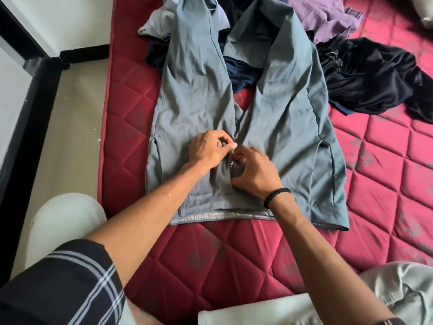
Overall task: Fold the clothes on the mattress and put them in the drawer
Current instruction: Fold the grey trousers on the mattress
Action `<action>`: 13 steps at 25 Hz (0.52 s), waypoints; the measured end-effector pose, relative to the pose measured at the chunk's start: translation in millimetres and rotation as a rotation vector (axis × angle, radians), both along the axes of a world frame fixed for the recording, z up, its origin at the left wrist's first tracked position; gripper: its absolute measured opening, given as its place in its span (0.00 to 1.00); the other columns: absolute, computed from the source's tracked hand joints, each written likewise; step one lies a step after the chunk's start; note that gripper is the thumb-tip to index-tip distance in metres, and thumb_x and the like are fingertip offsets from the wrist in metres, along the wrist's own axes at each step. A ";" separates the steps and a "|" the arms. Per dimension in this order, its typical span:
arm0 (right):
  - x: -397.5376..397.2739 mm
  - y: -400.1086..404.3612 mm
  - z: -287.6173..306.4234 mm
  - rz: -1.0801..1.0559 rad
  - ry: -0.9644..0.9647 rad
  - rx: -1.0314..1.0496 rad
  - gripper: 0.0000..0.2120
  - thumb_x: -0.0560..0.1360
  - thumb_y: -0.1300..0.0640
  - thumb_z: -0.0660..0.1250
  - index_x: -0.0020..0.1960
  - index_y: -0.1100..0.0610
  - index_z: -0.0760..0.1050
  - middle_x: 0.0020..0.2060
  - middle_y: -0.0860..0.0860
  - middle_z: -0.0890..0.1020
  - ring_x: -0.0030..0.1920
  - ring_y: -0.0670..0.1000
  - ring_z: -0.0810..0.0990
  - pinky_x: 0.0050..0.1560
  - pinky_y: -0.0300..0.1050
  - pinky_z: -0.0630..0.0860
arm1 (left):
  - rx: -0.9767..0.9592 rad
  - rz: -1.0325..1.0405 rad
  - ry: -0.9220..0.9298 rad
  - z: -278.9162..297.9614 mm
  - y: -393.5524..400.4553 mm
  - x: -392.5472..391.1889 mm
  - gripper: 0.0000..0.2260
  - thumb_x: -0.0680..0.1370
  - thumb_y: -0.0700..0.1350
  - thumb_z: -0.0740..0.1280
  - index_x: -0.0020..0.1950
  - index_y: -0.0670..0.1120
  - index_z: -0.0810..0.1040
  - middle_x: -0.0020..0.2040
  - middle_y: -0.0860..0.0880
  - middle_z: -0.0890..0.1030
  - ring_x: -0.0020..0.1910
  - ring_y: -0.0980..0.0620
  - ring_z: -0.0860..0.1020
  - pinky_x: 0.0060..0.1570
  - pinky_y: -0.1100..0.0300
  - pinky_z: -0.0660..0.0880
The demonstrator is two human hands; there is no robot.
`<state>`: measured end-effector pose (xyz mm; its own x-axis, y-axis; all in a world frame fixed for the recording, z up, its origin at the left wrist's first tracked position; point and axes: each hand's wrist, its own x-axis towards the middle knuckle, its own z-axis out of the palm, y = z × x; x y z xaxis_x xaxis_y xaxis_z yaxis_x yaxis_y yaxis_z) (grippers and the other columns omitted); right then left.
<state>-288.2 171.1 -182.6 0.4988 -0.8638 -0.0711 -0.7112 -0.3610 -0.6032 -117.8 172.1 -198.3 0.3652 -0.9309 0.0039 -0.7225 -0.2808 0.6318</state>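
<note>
1. The red quilted mattress [386, 172] carries everything.
2. Grey trousers [281, 127] lie flat on it, waistband nearest the person, legs reaching onto a heap of clothes [365, 76].
3. The left hand [208, 150] pinches the fly fabric.
4. The right hand [255, 171] grips the fly beside the zipper pull [232, 163].

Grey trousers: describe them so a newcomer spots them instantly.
On the red quilted mattress, the grey trousers lie spread flat, waistband nearest the viewer. Both hands pinch at the zip. The purple garment and black garment beyond lie crumpled.
</note>
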 end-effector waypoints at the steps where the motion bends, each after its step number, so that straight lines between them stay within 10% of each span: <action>1: 0.1 0.9 0.9 0.000 0.011 -0.007 0.15 0.66 0.50 0.72 0.53 0.48 0.78 0.45 0.44 0.76 0.48 0.50 0.78 0.47 0.48 0.76 | 0.031 0.023 0.012 -0.4 -3.2 -0.2 0.08 0.73 0.58 0.75 0.44 0.55 0.84 0.27 0.56 0.77 0.32 0.57 0.77 0.37 0.59 0.72; 8: 8.2 -10.1 2.3 -0.222 -0.112 0.147 0.10 0.72 0.55 0.67 0.47 0.46 0.85 0.42 0.50 0.87 0.49 0.56 0.85 0.52 0.52 0.81 | 0.223 -0.045 0.045 7.2 -17.6 16.5 0.18 0.66 0.65 0.79 0.48 0.59 0.79 0.39 0.55 0.81 0.46 0.51 0.81 0.44 0.58 0.74; 13: 3.0 -23.2 17.5 -0.030 -0.006 0.267 0.15 0.77 0.60 0.65 0.58 0.50 0.86 0.53 0.51 0.87 0.54 0.50 0.83 0.53 0.37 0.75 | 0.326 -0.009 -0.014 13.6 -27.0 12.4 0.22 0.64 0.67 0.79 0.49 0.56 0.79 0.39 0.53 0.84 0.43 0.52 0.81 0.44 0.58 0.75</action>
<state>-285.2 147.9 -165.0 0.4747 -0.8289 -0.2959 -0.7152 -0.1674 -0.6786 -105.4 145.1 -184.6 0.3587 -0.8871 -0.2905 -0.7339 -0.4603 0.4995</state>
